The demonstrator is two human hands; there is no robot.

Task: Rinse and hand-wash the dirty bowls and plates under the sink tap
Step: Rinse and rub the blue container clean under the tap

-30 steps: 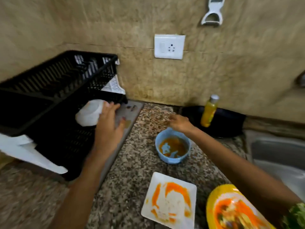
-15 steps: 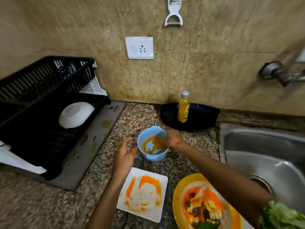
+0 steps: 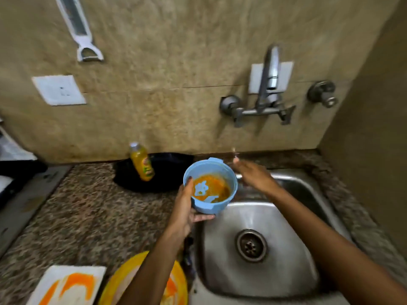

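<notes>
At the bottom left edge lie a square white plate [image 3: 66,285] and a yellow plate [image 3: 123,280], both stained orange. The steel sink [image 3: 286,227] at lower right has free room. At the frame centre the left hand [image 3: 184,213] grips the blue bowl [image 3: 210,186], which has moved from the counter to over the sink's edge, while the right hand [image 3: 253,176], fingers straight and now off the bowl, reaches beside its rim under the tap [image 3: 267,84].

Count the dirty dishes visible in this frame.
3. A blue bowl gripped by the left hand at the sink's left edge; a white square plate and a yellow plate on the counter, bottom left. Others may lie out of frame.
</notes>
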